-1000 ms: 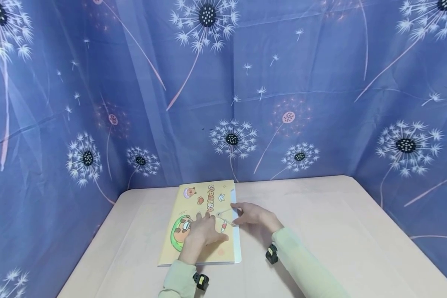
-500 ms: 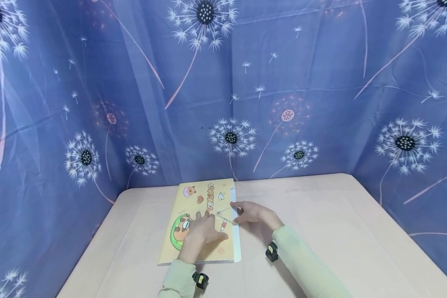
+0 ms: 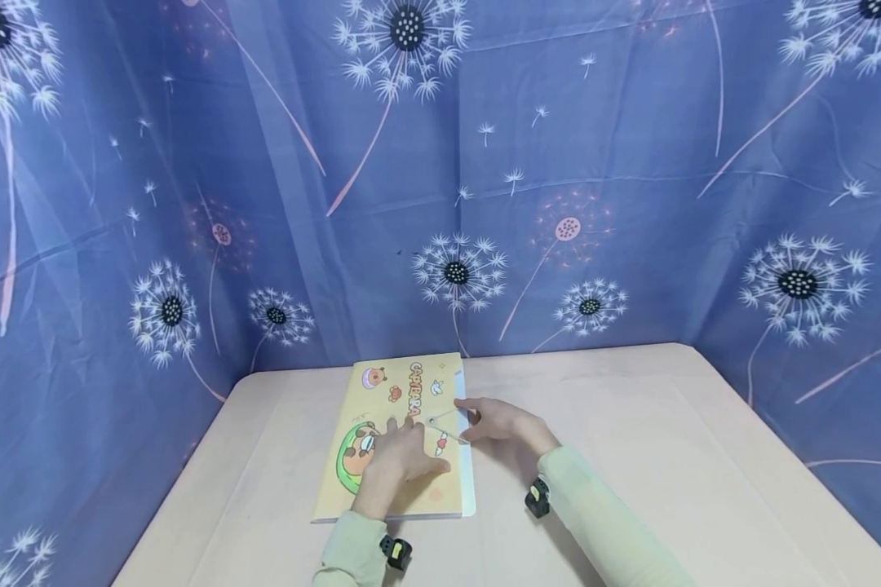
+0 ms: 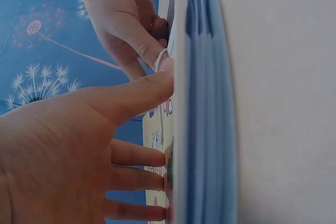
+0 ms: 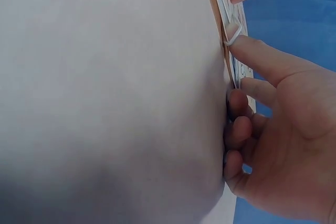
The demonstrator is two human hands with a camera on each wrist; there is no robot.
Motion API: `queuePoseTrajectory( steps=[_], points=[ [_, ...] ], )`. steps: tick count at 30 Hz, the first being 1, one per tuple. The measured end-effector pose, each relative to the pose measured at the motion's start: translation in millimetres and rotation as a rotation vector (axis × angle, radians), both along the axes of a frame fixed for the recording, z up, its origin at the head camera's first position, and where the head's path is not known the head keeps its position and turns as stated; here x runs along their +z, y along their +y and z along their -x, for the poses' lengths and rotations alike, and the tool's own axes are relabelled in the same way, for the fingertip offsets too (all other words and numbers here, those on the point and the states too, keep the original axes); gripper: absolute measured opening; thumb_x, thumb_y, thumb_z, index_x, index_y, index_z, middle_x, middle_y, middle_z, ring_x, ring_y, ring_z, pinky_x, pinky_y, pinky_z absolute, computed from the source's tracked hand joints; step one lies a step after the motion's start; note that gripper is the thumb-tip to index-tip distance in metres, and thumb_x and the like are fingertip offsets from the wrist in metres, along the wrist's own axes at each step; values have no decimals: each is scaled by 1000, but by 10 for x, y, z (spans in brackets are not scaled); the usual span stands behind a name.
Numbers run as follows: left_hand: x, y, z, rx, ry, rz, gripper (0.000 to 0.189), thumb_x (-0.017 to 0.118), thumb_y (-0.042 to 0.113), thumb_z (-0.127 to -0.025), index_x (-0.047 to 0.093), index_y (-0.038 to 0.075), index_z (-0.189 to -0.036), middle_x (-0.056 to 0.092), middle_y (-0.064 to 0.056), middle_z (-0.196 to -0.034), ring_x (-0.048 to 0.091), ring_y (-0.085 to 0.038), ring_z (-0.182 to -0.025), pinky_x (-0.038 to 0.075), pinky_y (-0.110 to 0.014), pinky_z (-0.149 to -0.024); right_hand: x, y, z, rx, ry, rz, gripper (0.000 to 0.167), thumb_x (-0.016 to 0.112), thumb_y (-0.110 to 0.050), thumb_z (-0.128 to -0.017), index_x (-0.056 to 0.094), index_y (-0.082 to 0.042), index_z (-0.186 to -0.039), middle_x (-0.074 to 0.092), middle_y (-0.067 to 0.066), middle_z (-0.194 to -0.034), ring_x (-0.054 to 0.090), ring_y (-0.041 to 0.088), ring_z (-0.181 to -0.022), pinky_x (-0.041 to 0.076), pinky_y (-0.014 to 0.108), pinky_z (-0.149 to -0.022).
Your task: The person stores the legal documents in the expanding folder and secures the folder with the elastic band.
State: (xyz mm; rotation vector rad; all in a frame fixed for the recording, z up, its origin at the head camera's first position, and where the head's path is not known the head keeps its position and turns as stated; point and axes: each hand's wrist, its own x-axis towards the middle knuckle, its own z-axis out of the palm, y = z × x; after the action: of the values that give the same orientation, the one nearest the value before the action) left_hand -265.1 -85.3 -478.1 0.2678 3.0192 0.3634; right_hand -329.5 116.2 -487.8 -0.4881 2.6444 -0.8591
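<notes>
A yellow document folder (image 3: 356, 395) with capybara pictures lies flat on the table. My left hand (image 3: 402, 456) rests on its cover, fingers stretched out and fingertips pressing it, as the left wrist view also shows. At the folder's right edge, my right hand (image 3: 498, 422) holds a white elastic cord (image 5: 239, 34), which passes round the thumb. In the head view the cord runs in a V from a small fastener on the cover to that hand. The other right fingers curl at the edge, partly hidden. Bluish inner pockets (image 4: 207, 129) show along the folder's side.
The pale table (image 3: 617, 408) extends on both sides of the folder. A blue curtain (image 3: 631, 122) with dandelion prints stands round the back and sides. A small black wrist camera (image 3: 396, 553) sits on the left wrist, another black wrist camera (image 3: 537, 497) on the right.
</notes>
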Motion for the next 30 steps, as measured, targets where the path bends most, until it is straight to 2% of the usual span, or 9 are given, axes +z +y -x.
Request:
queuePoseTrajectory(
  steps=[3,8,15,18,23,30],
  points=[
    [-4,-5,-1,3,-1,-1,90,80,62,-69,61,-2,-129,53,-22,-141,50,-41,-121,46,-64,-94,-4,-13,-1,3,-4,4,75,80,-29,-82,48,-17,-149,61,8,-127,54,16,-106,43,45,-107],
    [-11,-20,-10,7,-7,0,89,80,61,-69,61,-2,-129,54,-22,-139,50,-41,-119,46,-64,-94,-13,-24,1,21,-6,6,75,79,-28,-82,47,-17,-149,62,2,-113,53,14,-98,45,41,-100],
    [-15,-22,2,0,-11,2,90,79,62,-70,60,-2,-130,53,-22,-141,50,-42,-122,47,-63,-94,-16,-6,5,27,-10,13,75,78,-26,-83,46,-16,-150,58,0,-96,51,14,-88,46,33,-86],
    [-8,-17,7,0,-11,7,90,78,62,-70,60,-2,-131,52,-22,-142,50,-42,-123,46,-63,-95,-21,8,9,23,-7,17,76,79,-26,-82,46,-16,-150,58,1,-95,51,14,-87,46,33,-84],
    [-1,-1,13,-6,-13,-1,90,78,62,-70,60,-2,-131,53,-22,-141,50,-41,-121,46,-63,-95,-21,52,8,33,19,36,75,79,-24,-82,47,-13,-149,60,3,-102,51,14,-90,46,35,-89],
    [11,1,4,-3,-10,17,90,77,62,-71,60,-2,-131,50,-22,-145,49,-42,-124,45,-65,-96,2,95,-25,81,90,87,70,77,-19,-83,49,-9,-146,53,1,-82,48,14,-76,41,27,-70]
  ],
)
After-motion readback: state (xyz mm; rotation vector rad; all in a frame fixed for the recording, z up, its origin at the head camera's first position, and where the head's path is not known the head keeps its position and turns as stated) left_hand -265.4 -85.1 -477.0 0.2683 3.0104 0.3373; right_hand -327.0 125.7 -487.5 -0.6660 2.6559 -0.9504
